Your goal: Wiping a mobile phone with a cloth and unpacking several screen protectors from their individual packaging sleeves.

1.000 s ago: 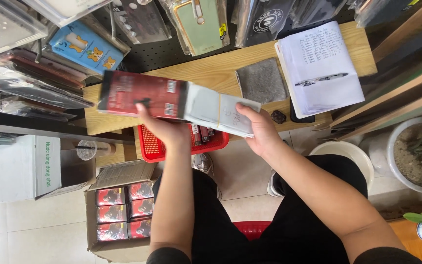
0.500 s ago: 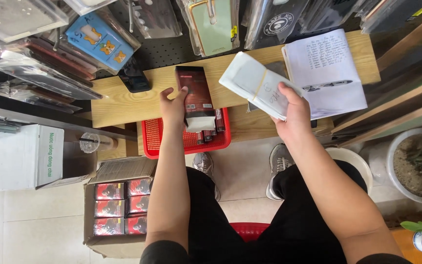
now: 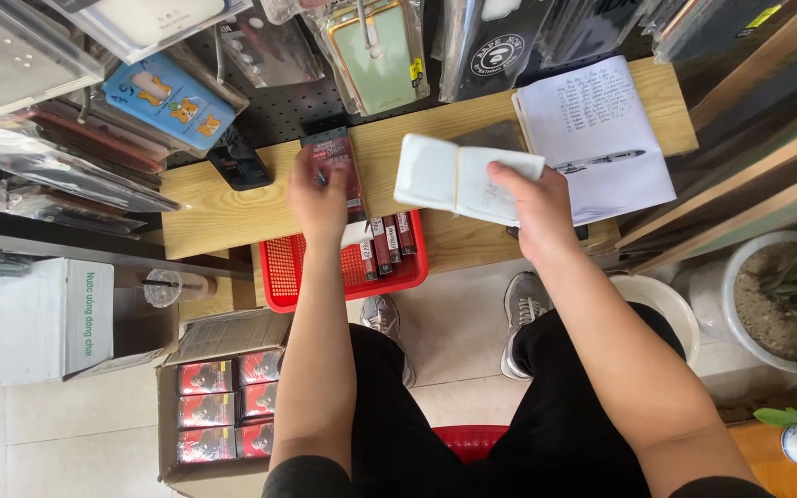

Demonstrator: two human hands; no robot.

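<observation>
My left hand (image 3: 317,198) grips a dark red flat package (image 3: 336,166) and holds it over the wooden table (image 3: 223,217), just above the red plastic basket (image 3: 290,272). My right hand (image 3: 532,203) holds a white flat sleeve or card pack (image 3: 449,175) lifted above the table's middle. The basket holds several small dark red boxes (image 3: 389,240) standing on edge.
An open notebook (image 3: 601,138) with a pen (image 3: 597,163) lies at the table's right. A black phone (image 3: 240,164) lies at the left. Phone cases hang on a pegboard (image 3: 288,101) behind. A carton of red boxes (image 3: 219,406) sits on the floor, white pots (image 3: 777,304) at right.
My left hand has moved the dark red package farther onto the table near the basket. My right hand has brought the white pack left and lower, turning it flatter.
</observation>
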